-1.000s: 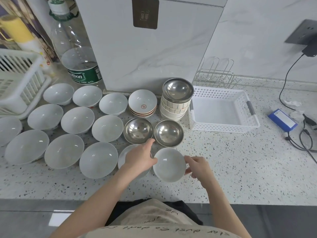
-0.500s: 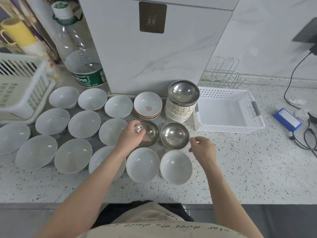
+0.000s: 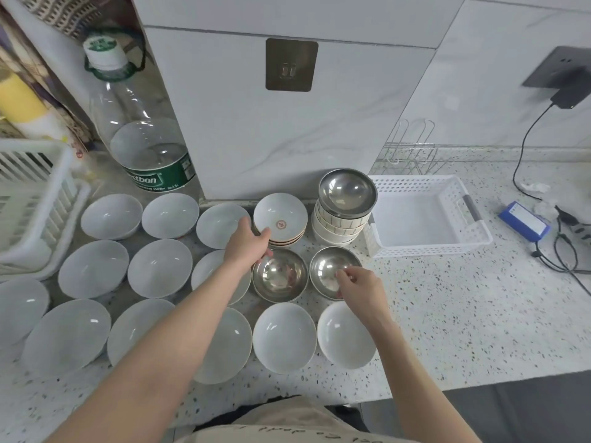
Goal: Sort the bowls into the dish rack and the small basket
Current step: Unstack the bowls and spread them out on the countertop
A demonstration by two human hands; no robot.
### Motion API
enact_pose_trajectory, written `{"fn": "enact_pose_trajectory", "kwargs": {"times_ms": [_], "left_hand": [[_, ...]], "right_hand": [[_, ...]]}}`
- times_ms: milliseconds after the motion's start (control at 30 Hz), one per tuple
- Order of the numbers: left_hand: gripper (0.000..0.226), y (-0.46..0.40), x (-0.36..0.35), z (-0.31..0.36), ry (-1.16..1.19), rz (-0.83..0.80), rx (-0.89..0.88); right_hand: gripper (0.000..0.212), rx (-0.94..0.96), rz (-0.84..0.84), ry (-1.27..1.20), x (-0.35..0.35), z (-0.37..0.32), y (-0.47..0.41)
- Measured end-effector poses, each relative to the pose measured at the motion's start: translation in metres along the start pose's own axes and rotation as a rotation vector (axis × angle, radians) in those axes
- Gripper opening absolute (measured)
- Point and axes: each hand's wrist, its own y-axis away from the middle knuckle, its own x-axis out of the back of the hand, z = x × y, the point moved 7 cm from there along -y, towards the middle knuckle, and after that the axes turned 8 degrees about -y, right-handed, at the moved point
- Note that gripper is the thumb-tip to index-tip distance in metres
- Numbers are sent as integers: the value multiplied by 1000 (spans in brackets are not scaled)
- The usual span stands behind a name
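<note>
Your speckled stone surface (image 3: 447, 314) holds everything. The white slatted dish rack (image 3: 38, 199) sits far left; the white plastic small basket (image 3: 428, 215), full of tiny holes, sits on the right. Smooth round white bowls (image 3: 160, 266) lie in rows between them. Your left hand (image 3: 246, 244) curls its fingers on the rim of a shiny metal bowl (image 3: 279, 274). Your right hand (image 3: 358, 284) pinches the rim of the second metal bowl (image 3: 329, 270), beside it.
</note>
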Motion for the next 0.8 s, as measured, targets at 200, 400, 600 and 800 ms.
{"fn": "enact_pose_trajectory", "kwargs": {"times_ms": [200, 400, 600, 800], "left_hand": [[44, -8, 1, 14, 35, -35, -78], [50, -11, 1, 20, 96, -59, -58], [46, -12, 4, 22, 61, -99, -65], [47, -14, 8, 25, 4, -123, -112]], "right_hand": [[25, -66, -23, 19, -9, 10, 6], [23, -98, -27, 39, -13, 7, 6], [25, -108, -45, 45, -20, -2, 0], [26, -94, -69, 40, -34, -13, -5]]}}
